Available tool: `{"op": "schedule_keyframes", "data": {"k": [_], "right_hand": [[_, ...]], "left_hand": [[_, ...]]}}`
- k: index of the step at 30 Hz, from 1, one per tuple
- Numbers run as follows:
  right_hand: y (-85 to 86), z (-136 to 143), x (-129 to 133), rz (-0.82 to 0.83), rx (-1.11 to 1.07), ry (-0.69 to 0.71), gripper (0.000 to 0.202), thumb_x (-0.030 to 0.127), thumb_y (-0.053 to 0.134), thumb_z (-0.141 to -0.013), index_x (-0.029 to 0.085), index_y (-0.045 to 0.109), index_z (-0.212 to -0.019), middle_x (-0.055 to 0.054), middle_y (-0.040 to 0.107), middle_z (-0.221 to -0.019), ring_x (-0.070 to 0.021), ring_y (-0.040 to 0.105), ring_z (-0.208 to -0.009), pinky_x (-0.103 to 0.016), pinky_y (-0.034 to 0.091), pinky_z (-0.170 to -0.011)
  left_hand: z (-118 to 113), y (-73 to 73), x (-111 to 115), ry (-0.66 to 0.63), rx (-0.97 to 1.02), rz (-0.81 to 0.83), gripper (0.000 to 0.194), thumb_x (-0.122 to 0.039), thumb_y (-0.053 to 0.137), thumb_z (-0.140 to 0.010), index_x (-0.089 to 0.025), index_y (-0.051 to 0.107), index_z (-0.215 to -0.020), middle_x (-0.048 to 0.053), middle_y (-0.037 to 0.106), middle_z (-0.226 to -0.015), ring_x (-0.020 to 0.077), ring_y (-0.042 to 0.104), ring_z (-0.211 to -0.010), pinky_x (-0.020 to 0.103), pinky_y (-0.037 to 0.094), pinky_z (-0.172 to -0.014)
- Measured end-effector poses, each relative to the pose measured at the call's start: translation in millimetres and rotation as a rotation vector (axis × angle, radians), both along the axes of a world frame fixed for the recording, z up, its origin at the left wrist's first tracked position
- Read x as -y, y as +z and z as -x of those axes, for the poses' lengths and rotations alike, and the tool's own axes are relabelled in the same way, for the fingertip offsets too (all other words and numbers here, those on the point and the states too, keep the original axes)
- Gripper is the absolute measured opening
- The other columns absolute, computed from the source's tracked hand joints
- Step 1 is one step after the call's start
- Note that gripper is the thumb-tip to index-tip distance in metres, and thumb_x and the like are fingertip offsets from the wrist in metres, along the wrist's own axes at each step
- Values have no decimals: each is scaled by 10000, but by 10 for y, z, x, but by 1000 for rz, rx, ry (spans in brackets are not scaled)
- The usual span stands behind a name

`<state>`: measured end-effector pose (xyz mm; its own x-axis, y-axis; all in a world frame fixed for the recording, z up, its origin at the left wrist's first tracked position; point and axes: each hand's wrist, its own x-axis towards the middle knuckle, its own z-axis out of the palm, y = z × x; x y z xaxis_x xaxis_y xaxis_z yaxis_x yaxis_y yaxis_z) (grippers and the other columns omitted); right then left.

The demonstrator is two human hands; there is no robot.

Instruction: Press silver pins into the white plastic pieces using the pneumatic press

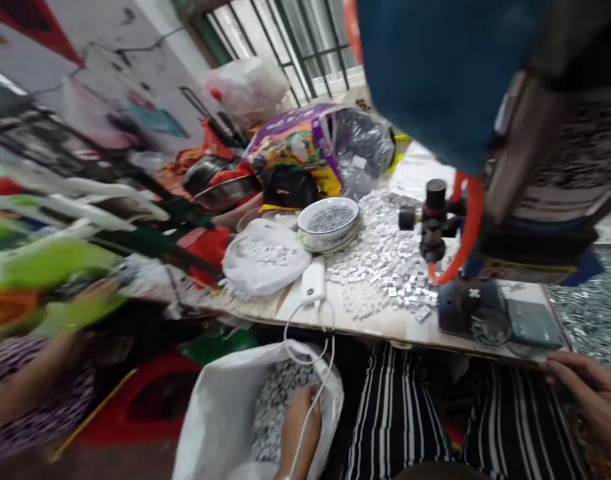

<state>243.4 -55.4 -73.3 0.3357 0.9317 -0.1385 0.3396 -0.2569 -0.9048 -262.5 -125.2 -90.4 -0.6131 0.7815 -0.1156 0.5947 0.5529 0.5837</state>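
Note:
My left hand [301, 423] is down inside a white sack [210, 407] that holds many small grey-white pieces [272, 403]. Its fingertips are hidden against the pieces, so I cannot see whether they grip any. A white cable [330, 357] hangs down across this hand from the table. At the front right edge of the table, my right hand [588, 390] rests with its fingers stretched out and nothing visible in them. Close to it lie a small glass dish [490, 328] and a dark flat plate [450, 307] under the machine [435, 227].
Loose white pieces [390, 260] spread over the table, beside a bowl [330, 223] of small metal parts, a plastic bag [265, 257] and a white power bank [314, 283]. Metal parts [592, 320] lie at right. Another person's arm [40, 373] is blurred at left.

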Motion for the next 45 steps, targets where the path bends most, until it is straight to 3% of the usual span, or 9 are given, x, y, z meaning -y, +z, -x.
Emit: {"op": "schedule_keyframes", "data": {"k": [4,7,10,13,16,20,28,40,45], "right_hand": [[176,162,-190,9,-175,39,450,591,774,-715,219,784,-967,-87,788,-891,-278,750,-776,-325,638,-702],[335,290,-298,-24,-216,82,459,606,778,-715,196,778,-921,-92,778,-819,-257,729,-705,-328,628,-675],[459,360,-358,-66,-217,104,467,632,761,-732,191,768,-887,-91,768,-806,-244,708,-682,-329,614,-643],[525,386,-370,-98,-192,105,453,634,746,-749,196,764,-863,-69,748,-780,-224,690,-682,-317,601,-660],[538,397,-357,-107,-216,101,440,624,756,-735,196,755,-836,-55,728,-739,-215,675,-670,-317,590,-651],[536,414,-356,-85,-251,101,461,634,764,-725,189,747,-846,-45,702,-679,-208,651,-637,-313,560,-610],[555,543,-410,-98,-278,149,483,668,731,-757,191,730,-833,-39,695,-685,-201,634,-636,-318,532,-621],[529,617,-415,-120,-286,180,370,556,709,-822,188,720,-858,-17,680,-691,-184,621,-644,-301,501,-637],[506,640,-426,-135,-281,193,342,530,696,-849,188,718,-856,-13,669,-667,-172,601,-631,-284,479,-615]], "left_hand": [[-643,114,-16,-415,149,76,163,-306,563,-831,-274,630,-685,32,701,-713,266,684,-720,377,549,-716],[-1296,361,-322,-686,269,-93,154,-318,533,-920,-270,673,-876,43,726,-864,222,688,-807,328,556,-755],[-1785,569,-812,-768,200,-323,189,-258,475,-971,-241,660,-937,68,712,-916,212,673,-865,335,543,-812],[-2047,620,-1275,-741,53,-430,193,-182,457,-967,-211,646,-984,93,694,-938,234,651,-899,377,527,-829],[-2166,578,-1580,-710,-77,-429,188,-112,495,-915,-194,654,-973,112,684,-947,266,639,-908,422,513,-825],[-2218,576,-1723,-693,-70,-472,197,-116,525,-904,-208,668,-1003,103,681,-955,260,643,-902,417,503,-823],[-2375,643,-1563,-901,237,-432,190,-145,546,-922,-228,701,-995,50,699,-924,200,661,-882,338,533,-812],[-2586,748,-1496,-1041,-29,-398,196,-123,539,-931,-217,706,-972,65,653,-932,219,605,-878,344,479,-786],[-2575,707,-1542,-957,222,-407,184,-82,538,-915,-204,659,-848,27,621,-873,169,610,-819,291,489,-759]]}}
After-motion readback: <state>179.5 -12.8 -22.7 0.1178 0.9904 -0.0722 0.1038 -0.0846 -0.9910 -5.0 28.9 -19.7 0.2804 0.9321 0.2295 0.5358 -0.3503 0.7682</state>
